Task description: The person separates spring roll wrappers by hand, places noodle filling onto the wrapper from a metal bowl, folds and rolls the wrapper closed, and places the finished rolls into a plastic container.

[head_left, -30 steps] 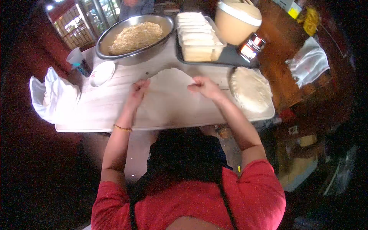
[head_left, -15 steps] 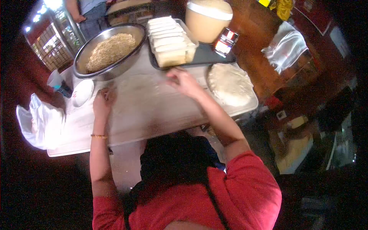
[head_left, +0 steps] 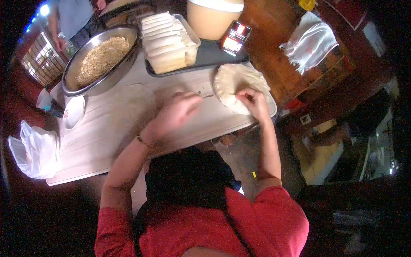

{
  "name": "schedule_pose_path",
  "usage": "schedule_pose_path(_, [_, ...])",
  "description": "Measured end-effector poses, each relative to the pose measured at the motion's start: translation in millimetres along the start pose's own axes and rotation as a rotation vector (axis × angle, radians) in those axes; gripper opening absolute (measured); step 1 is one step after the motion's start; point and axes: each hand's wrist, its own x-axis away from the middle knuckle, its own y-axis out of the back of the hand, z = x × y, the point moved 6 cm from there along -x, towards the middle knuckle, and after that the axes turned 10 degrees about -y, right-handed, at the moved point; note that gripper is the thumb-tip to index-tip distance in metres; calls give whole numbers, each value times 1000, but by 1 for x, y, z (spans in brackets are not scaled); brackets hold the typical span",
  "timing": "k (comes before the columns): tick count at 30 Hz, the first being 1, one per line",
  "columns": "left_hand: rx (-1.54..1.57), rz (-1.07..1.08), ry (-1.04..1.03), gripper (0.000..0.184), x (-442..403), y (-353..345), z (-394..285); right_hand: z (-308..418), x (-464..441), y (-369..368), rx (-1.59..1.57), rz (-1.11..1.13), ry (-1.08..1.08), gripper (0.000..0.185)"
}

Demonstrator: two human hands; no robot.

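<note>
A stack of thin, pale round dough wrappers [head_left: 237,81] lies at the right end of the table. My right hand [head_left: 255,103] is on its near edge, thumb and fingers pinched together on the top wrapper. Over the middle of the table, my left hand [head_left: 177,113] is smeared by motion, so its fingers are hard to read. To its left, a faint round sheet [head_left: 132,100], apparently a single wrapper, lies flat on the tabletop. A steel bowl [head_left: 100,60] of shredded, sprout-like filling stands at the back left.
Behind my hands, a black tray [head_left: 209,58] bears a plastic container [head_left: 171,63] of pale rolls and a phone [head_left: 236,38]. A beige tub [head_left: 214,19] stands behind. At left are a small white dish [head_left: 74,112], a cup [head_left: 46,102] and a plastic bag [head_left: 36,150]. Another person [head_left: 75,21] stands beyond.
My right hand has moved from beside the tray to the wrapper stack and pinches its edge. My left hand has left the small dish's side and swung right. The view has shifted slightly.
</note>
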Motion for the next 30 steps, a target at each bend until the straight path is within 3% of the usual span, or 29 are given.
schedule_pose_path(4, [-43,0,-167,27,-34,-38,-27,-14,-4,-2,1,-51,-7,17])
schedule_pose_path(6, [-56,31,-153,30,-42,-50,-29,-12,-4,2,-24,-123,80,17])
schedule_pose_path(12, [-120,46,-114,40,-61,-59,-27,-15,-5,6,-103,-69,-44,17])
schedule_pose_path(16, [-111,-6,-103,46,-71,-59,-28,-31,-10,3,-107,-106,-13,17])
schedule_pose_path(18, [-121,-19,-105,47,-73,-62,-27,-52,-19,10,-275,-208,-94,14])
schedule_pose_path(20, [-217,130,-103,48,-71,-81,-17,-75,-30,21,-501,-240,-251,12])
schedule_pose_path(21, [-220,126,-106,48,-69,-85,-15,-80,-35,31,-728,-326,-165,12])
schedule_pose_path(22, [-259,127,-121,48,-67,-87,-15,-65,-34,47,-855,-311,-305,12])
schedule_pose_path(24, [-301,122,-134,48,-65,-87,-14,-59,-44,77,-1036,-365,-285,15])
schedule_pose_path(26, [-315,161,-104,47,-65,-89,-14,-57,-62,104,-1039,-475,-166,16])
schedule_pose_path(30, [-332,156,-91,45,-67,-89,-17,-17,-85,131,-1012,-478,-113,19])
